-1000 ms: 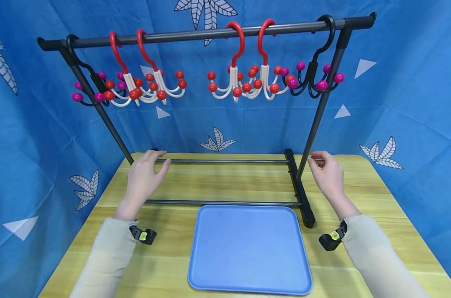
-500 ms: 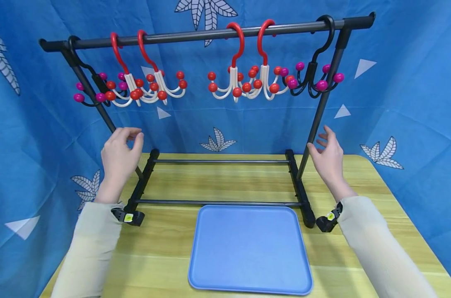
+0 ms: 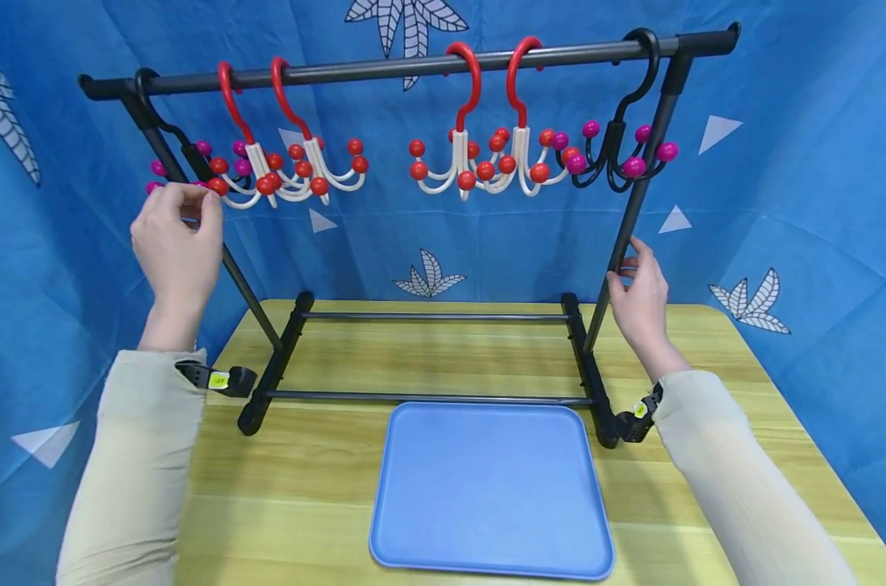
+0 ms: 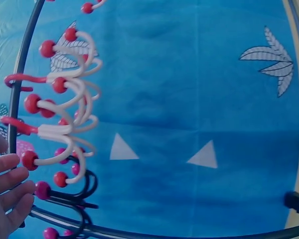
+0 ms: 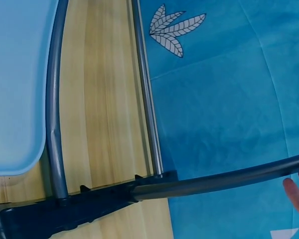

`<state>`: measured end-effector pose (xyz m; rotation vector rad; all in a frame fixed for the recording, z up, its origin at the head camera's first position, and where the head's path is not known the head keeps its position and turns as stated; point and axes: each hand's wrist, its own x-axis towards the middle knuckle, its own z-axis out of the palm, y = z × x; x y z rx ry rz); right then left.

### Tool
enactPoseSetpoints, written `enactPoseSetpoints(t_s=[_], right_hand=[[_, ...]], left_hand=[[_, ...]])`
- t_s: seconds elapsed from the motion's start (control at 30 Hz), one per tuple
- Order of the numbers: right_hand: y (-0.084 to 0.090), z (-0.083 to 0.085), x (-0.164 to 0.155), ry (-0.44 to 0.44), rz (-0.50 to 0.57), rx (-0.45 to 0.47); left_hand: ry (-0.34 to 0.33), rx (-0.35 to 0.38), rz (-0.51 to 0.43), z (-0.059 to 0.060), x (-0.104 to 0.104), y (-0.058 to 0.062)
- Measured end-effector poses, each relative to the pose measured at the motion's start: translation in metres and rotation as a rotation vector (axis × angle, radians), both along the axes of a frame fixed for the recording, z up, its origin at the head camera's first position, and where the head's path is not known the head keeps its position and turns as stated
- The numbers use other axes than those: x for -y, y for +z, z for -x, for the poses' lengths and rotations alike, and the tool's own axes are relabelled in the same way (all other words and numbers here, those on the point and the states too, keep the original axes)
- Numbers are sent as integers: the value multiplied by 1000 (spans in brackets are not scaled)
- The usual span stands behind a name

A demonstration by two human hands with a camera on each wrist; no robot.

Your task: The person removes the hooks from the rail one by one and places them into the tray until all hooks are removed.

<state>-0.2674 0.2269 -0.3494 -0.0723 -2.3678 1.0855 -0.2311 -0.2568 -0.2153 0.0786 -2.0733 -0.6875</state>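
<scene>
Hanging from rack's top bar (image 3: pixel 384 70): left black hanger (image 3: pixel 197 164), red-and-white hangers (image 3: pixel 256 161) beside it. Left hand (image 3: pixel 175 244) just by that hanger's magenta balls (image 4: pixel 42 190), fingers loosely bent, holding nothing. Right hand (image 3: pixel 640 303) at right upright post (image 3: pixel 630 216); whether grasping it, cannot tell.

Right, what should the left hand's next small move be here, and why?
Probably raise the left hand a little toward the hook of the leftmost black hanger. In the head view, the hand overlaps that hanger's lower part, no grip on it shows, and the hook sits higher, over the top bar.
</scene>
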Motion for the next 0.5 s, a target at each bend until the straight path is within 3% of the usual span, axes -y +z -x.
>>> enactPoseSetpoints(t_s=[0.27, 0.5], right_hand=[[0, 4, 0, -12, -17, 6], [-1, 6, -1, -8, -21, 10]], left_hand=[[104, 18, -84, 15, 5, 30], [107, 20, -199, 24, 6, 57]])
